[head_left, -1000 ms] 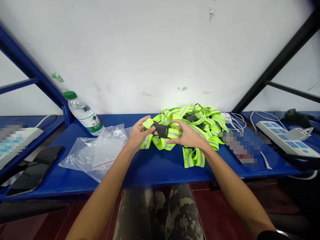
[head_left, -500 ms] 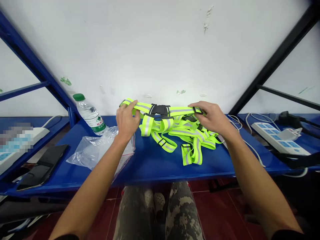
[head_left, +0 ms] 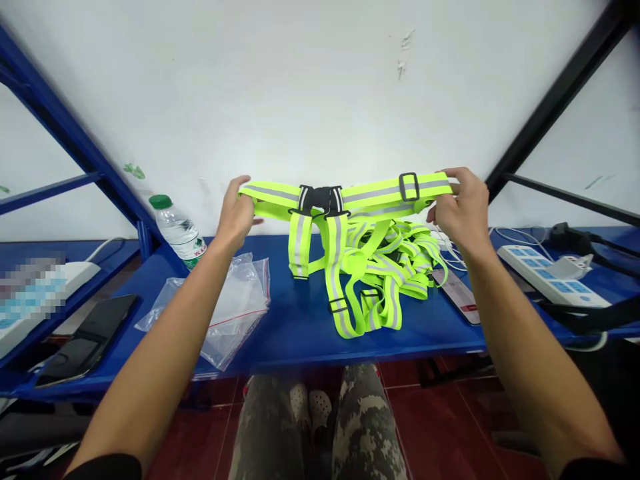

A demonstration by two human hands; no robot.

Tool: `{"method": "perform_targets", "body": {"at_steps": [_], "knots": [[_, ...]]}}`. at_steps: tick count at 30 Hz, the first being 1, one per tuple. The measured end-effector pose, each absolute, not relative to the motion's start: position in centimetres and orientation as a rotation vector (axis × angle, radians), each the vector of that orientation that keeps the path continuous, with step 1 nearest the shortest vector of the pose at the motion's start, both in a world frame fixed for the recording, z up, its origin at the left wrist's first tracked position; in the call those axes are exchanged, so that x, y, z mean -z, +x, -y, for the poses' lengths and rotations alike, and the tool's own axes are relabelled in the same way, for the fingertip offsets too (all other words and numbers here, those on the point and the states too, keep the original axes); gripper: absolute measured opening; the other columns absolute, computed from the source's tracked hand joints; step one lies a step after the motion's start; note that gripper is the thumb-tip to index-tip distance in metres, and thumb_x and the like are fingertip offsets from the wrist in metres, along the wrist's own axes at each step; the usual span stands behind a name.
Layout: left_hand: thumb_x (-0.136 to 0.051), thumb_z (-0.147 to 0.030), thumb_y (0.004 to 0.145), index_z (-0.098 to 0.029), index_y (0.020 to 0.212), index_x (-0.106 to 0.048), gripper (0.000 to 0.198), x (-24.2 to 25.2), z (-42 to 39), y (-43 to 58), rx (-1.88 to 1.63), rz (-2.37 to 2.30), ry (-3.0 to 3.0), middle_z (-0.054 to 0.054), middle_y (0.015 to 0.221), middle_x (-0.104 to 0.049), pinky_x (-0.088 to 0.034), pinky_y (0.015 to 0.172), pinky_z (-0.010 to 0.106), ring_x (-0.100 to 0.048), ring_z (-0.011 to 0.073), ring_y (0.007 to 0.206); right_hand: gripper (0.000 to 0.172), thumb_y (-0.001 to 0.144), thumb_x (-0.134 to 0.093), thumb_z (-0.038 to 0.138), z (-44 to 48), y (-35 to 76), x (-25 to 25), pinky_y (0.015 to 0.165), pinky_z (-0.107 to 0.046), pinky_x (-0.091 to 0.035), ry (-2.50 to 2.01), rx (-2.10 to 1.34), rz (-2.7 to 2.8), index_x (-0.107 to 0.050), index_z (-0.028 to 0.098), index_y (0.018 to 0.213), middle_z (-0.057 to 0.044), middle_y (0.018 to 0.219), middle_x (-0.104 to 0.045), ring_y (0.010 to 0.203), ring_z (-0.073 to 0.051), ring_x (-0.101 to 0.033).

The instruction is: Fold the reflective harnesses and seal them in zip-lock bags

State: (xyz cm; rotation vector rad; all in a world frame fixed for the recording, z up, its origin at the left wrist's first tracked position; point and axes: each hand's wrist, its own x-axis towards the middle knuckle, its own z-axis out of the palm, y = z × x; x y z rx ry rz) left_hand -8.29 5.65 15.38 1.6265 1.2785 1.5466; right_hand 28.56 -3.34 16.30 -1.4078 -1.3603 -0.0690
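A neon-yellow reflective safety harness (head_left: 345, 200) with grey stripes is lifted above the blue shelf (head_left: 280, 327). Its black plastic buckle (head_left: 320, 200) sits at the middle of a stretched band. My left hand (head_left: 235, 213) pinches the band's left end. My right hand (head_left: 465, 207) grips the right end, just beyond a black slider (head_left: 409, 187). Straps hang from the buckle down to a tangled pile of similar yellow webbing (head_left: 385, 260) on the shelf, below and left of my right hand.
A flattened clear zip bag (head_left: 225, 313) and a water bottle (head_left: 175, 230) lie left of the webbing. A white remote (head_left: 455, 293), white cables (head_left: 450, 243) and a power strip (head_left: 550, 277) lie to the right. A black phone (head_left: 87, 337) rests on the left shelf.
Both hands have risen and moved apart, pulling the band taut and higher above the shelf. The hanging straps now stand clear of the pile. My view has tilted slightly.
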Motion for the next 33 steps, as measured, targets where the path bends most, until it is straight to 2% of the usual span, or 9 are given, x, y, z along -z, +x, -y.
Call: {"method": "perform_targets", "body": {"at_steps": [2, 4, 7, 12, 17, 23, 26, 30, 33], "knots": [[-0.058, -0.034, 0.079, -0.025, 0.125, -0.055, 0.047, -15.8, -5.6, -7.9, -1.321, -1.114, 1.440, 0.006, 0.093, -0.067, -0.056, 0.070, 0.038, -0.067, 0.0236, 0.080, 0.038, 0.076, -0.043, 0.003, 2.9, 28.4, -16.5, 0.042, -0.024, -0.033, -1.413, -0.197, 1.262, -0.061, 0.010, 0.109, 0.000, 0.055, -0.056, 0.036, -0.008, -0.046], [-0.060, -0.033, 0.076, -0.024, 0.124, -0.057, 0.049, -15.9, -5.6, -7.8, -1.197, -1.027, 1.372, 0.005, 0.087, -0.067, -0.054, 0.060, 0.034, -0.065, 0.0198, 0.066, 0.033, 0.077, -0.048, 0.007, 2.5, 28.4, -16.2, 0.041, -0.024, -0.034, -1.371, -0.445, 1.184, -0.061, 0.014, 0.106, 0.005, 0.047, -0.048, 0.034, -0.009, -0.044], [-0.065, -0.018, 0.067, -0.021, 0.114, -0.063, 0.047, -15.7, -5.6, -8.4, -1.168, -0.973, 1.352, 0.001, 0.077, -0.064, -0.050, 0.053, 0.025, -0.059, 0.0110, 0.054, 0.029, 0.073, -0.063, 0.015, 2.1, 29.0, -14.9, 0.049, -0.029, -0.051, -1.229, -0.760, 1.175, -0.064, 0.022, 0.102, 0.001, 0.061, -0.062, 0.047, -0.014, -0.061], [-0.078, -0.003, 0.053, -0.014, 0.101, -0.071, 0.050, -15.0, -5.9, -10.5, -1.083, -0.869, 1.362, 0.004, 0.086, -0.068, -0.055, 0.070, 0.024, -0.065, 0.0104, 0.071, 0.035, 0.060, -0.081, 0.020, 2.5, 30.6, -12.5, 0.085, -0.046, -0.059, -1.087, -1.094, 1.292, -0.073, 0.020, 0.094, -0.008, 0.097, -0.075, 0.090, -0.025, -0.072], [-0.085, -0.007, 0.053, -0.012, 0.107, -0.073, 0.055, -14.7, -5.8, -12.1, -0.970, -0.833, 1.459, 0.010, 0.101, -0.068, -0.058, 0.085, 0.032, -0.068, 0.0174, 0.090, 0.047, 0.061, -0.085, 0.035, 3.1, 30.8, -11.6, 0.090, -0.052, -0.055, -0.994, -1.324, 1.334, -0.074, 0.019, 0.104, -0.012, 0.105, -0.074, 0.100, -0.029, -0.070], [-0.090, -0.008, 0.049, -0.020, 0.098, -0.061, 0.058, -13.7, -5.9, -12.6, -0.838, -0.916, 1.487, -0.001, 0.084, -0.063, -0.061, 0.078, 0.033, -0.068, 0.0147, 0.077, 0.044, 0.047, -0.093, 0.023, 3.2, 28.5, -10.5, 0.066, -0.033, -0.055, -1.226, -1.201, 1.301, -0.065, 0.020, 0.081, -0.002, 0.079, -0.068, 0.071, -0.018, -0.065], [-0.089, -0.007, 0.049, -0.023, 0.096, -0.054, 0.061, -13.1, -5.8, -12.7, -0.848, -0.911, 1.408, -0.006, 0.075, -0.060, -0.062, 0.078, 0.037, -0.069, 0.0145, 0.072, 0.043, 0.047, -0.088, 0.017, 3.2, 27.9, -9.8, 0.064, -0.029, -0.052, -1.296, -1.125, 1.415, -0.065, 0.022, 0.083, -0.004, 0.099, -0.067, 0.085, -0.019, -0.064], [-0.087, -0.005, 0.048, -0.020, 0.086, -0.050, 0.055, -12.6, -5.7, -12.7, -0.938, -0.920, 1.377, -0.005, 0.079, -0.062, -0.059, 0.064, 0.024, -0.067, 0.0117, 0.067, 0.039, 0.054, -0.071, 0.013, 3.1, 27.9, -9.0, 0.072, -0.028, -0.049, -1.346, -1.073, 1.520, -0.072, 0.024, 0.092, -0.006, 0.118, -0.066, 0.113, -0.024, -0.057], [-0.087, -0.009, 0.049, -0.017, 0.074, -0.048, 0.047, -12.5, -5.5, -12.5, -0.970, -0.937, 1.378, 0.002, 0.096, -0.069, -0.052, 0.055, 0.017, -0.066, 0.0100, 0.070, 0.033, 0.056, -0.062, 0.015, 3.0, 27.6, -8.5, 0.074, -0.029, -0.046, -1.462, -1.042, 1.552, -0.075, 0.022, 0.086, -0.005, 0.109, -0.069, 0.102, -0.023, -0.059]]}}
